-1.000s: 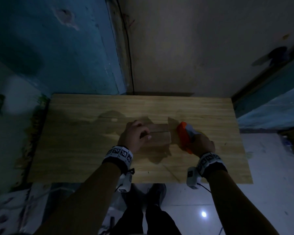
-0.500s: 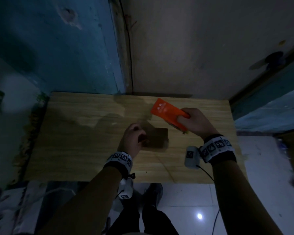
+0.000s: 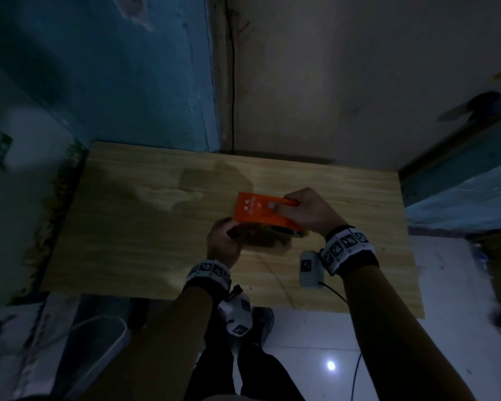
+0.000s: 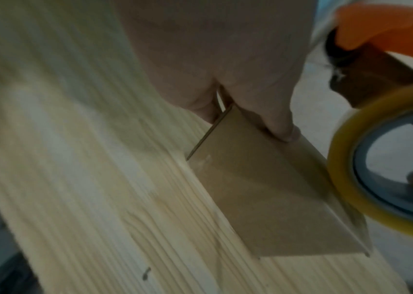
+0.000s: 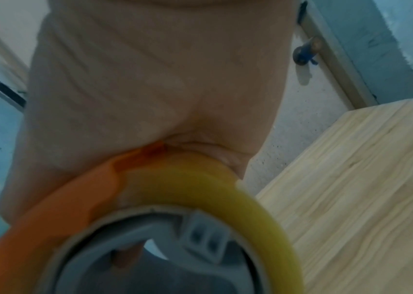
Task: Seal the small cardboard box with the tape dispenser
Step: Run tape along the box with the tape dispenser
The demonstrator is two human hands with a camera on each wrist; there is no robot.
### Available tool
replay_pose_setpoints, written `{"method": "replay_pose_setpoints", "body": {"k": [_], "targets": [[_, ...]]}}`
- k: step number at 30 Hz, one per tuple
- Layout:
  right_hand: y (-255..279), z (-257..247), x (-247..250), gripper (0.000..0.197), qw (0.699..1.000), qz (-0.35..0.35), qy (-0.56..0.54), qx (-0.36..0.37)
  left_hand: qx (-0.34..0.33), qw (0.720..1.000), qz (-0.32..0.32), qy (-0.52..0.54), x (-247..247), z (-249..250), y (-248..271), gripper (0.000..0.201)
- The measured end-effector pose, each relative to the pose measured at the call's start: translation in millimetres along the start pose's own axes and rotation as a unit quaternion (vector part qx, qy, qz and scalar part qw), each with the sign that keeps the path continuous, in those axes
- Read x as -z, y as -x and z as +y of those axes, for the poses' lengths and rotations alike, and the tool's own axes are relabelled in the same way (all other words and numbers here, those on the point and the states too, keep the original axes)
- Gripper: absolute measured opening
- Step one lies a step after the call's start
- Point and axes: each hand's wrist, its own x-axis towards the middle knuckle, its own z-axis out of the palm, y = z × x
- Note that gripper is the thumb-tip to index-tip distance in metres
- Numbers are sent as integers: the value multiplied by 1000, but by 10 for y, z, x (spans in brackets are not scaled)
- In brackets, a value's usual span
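Steadying hand: left hand (image 3: 224,241) rests on the small cardboard box (image 4: 263,199), fingers (image 4: 276,123) curled over its top edge and pressing it to the tabletop (image 3: 145,227).
Working hand: right hand (image 3: 307,212) is clenched round the handle of the tape dispenser (image 3: 258,211); thumb lies on the orange body.
Box position: directly under and between the two hands, standing on the tabletop; largely hidden by the dispenser in the head view, and its flap seam is not visible in any view.
Dispenser position: just above the box, yellow tape roll (image 4: 366,159) close to the box's right upper edge; contact between tape and cardboard cannot be told.
Risk, box slides: the box looks light, and a pull on the tape would likely drag it unless the left hand keeps its weight down.
Risk, fingers in the path: left fingers sit on the very edge the dispenser approaches; tape or the cutter teeth could catch them.
Risk, crooked strip: dim light and a hidden seam make it easy to lay tape off the join.
Risk, poor stick: starting the tape without firm pressure would probably let the end lift.
Risk, crushed wall: pressing hard on thin cardboard may buckle the top.
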Motion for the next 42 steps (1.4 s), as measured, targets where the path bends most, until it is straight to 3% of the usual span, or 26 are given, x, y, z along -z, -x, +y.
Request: {"method": "replay_pose_setpoints", "body": {"k": [4,7,10,14,16,19,24,32,34,37,40,42], "targets": [[-45,-17,-23,44,999,-6,-32,-6,29,998,0,62,-14,-100,5,43],[-84,-9,-54,44,999,-10,-40,-7,69,991,-17,117,-5,-69,-7,31],[-126,-28,-70,37,999,-35,-32,-12,83,991,-17,106,-26,-53,-26,25],[-166,-64,-75,32,998,-34,-47,-12,75,989,-13,130,-38,-118,-38,26],[-183,-83,-75,29,998,-33,-49,-9,71,985,-17,153,-7,-101,-28,13],[-217,-81,-101,29,998,-32,-50,-2,68,979,-6,191,27,-74,-9,24],[-244,-74,-130,31,998,-38,-46,-2,123,950,22,288,52,-70,8,24],[-257,-125,-156,27,998,-52,-30,0,142,947,10,286,75,-27,-5,17],[-259,-117,-156,27,998,-57,-28,2,152,932,12,328,78,9,16,14],[-258,-99,-157,27,998,-59,-30,4,199,885,20,422,101,4,-2,15],[-260,-75,-163,27,998,-56,-28,2,254,837,25,484,197,-25,-51,32],[-259,-63,-167,28,998,-55,-23,1,269,822,22,502,263,-7,-83,44]]}}
